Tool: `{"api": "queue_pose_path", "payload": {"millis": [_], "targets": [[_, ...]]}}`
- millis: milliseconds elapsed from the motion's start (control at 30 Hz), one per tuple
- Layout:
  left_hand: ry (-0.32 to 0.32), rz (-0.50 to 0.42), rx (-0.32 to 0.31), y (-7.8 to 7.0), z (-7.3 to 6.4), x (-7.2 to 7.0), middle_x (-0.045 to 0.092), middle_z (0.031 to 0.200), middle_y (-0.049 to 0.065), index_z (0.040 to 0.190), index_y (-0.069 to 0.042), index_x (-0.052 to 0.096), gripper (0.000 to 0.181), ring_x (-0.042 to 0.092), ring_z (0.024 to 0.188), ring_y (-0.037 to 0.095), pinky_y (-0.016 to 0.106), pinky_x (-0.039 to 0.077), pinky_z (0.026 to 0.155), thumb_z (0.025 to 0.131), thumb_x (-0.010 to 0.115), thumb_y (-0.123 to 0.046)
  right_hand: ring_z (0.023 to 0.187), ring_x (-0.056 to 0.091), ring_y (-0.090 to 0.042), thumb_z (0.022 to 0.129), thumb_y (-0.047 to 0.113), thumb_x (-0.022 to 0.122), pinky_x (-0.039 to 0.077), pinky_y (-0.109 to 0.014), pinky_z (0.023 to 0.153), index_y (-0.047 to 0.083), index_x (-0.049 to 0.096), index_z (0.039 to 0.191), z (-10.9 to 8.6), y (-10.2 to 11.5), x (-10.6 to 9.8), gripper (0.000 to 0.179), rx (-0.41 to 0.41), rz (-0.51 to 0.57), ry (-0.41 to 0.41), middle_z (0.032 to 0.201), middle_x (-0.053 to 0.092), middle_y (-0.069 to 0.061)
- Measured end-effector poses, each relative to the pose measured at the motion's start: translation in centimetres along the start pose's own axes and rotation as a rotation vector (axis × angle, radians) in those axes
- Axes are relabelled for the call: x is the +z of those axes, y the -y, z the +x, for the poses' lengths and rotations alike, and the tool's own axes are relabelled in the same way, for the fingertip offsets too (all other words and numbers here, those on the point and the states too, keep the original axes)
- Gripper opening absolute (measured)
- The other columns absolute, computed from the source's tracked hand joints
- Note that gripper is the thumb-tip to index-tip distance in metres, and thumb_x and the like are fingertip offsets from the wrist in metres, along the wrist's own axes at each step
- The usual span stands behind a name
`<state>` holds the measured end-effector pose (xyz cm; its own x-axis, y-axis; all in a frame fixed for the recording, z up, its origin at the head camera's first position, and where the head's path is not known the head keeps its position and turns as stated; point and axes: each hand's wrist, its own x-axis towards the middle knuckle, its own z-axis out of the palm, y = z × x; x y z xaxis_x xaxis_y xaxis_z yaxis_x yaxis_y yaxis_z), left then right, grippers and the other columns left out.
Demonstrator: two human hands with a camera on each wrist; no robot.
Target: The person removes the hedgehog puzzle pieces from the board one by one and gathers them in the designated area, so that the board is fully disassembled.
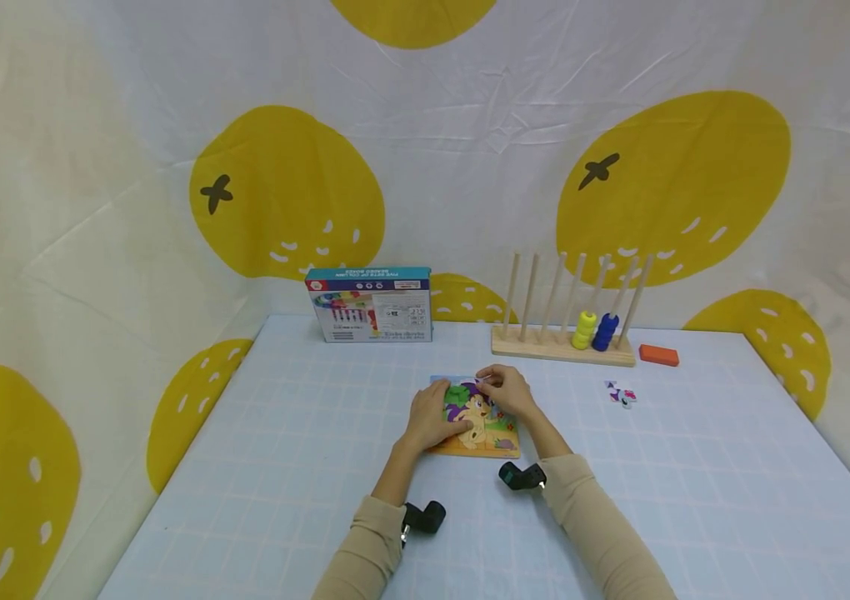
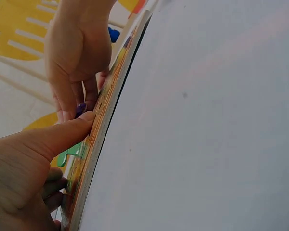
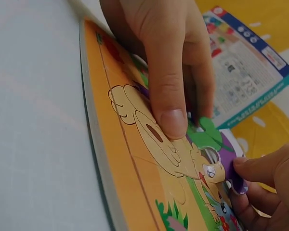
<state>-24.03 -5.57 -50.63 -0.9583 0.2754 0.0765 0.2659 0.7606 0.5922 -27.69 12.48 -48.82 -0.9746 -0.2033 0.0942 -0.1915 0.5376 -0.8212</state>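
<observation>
Puzzle fitting: purple piece in fingers at board's far edge

Picture puzzle board (image 1: 479,451) lies on the table (image 1: 260,467) in front of the person, between both hands. Left hand (image 1: 428,421) grips its left side, thumb laid across the printed face, so likely the steadying hand. Right hand (image 1: 509,392) pinches a purple piece (image 3: 227,158) between thumb and fingers, up by the cartoon figure's hair. The piece looks a bit proud of the board in the right wrist view; can't tell if any of its edge is seated.

Step in hand, my read: fitting this piece, though lifting it out can't be ruled out. If fitting, next move calls for small turns to match the outline, then a flat press while the left hand keeps the board from sliding. Main risk: the edge catching on a neighbour.

Loose pieces (image 1: 623,395) lie to the right, apart from the board, probably for later.
</observation>
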Motion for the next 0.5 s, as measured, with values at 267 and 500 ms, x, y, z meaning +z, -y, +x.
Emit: {"api": "queue_pose_path", "payload": {"millis": [267,500], "targets": [[0.002,-0.005,-0.003,-0.16,0.09,0.04,0.039,0.142,0.022,0.14,0.004,0.035,0.087,0.034,0.132,0.037,0.052,0.02,0.111,0.077,0.073,-0.042,0.084,0.064,-0.027,0.089,0.01,0.064,0.041,-0.054,0.09,0.001,0.069,0.102,-0.01,0.01,0.08,0.017,0.044,0.021,-0.027,0.091,0.07,-0.014],[-0.003,0.01,-0.021,-0.16,0.21,0.09,0.04,0.142,0.021,0.139,0.003,0.037,0.086,0.036,0.132,0.036,0.051,0.021,0.111,0.076,0.074,-0.041,0.077,0.06,-0.02,0.09,0.006,0.061,0.048,-0.031,0.071,-0.002,0.066,0.1,0.42,-0.19,-0.29,0.014,0.075,0.117,0.018,0.086,0.066,-0.012]]}}
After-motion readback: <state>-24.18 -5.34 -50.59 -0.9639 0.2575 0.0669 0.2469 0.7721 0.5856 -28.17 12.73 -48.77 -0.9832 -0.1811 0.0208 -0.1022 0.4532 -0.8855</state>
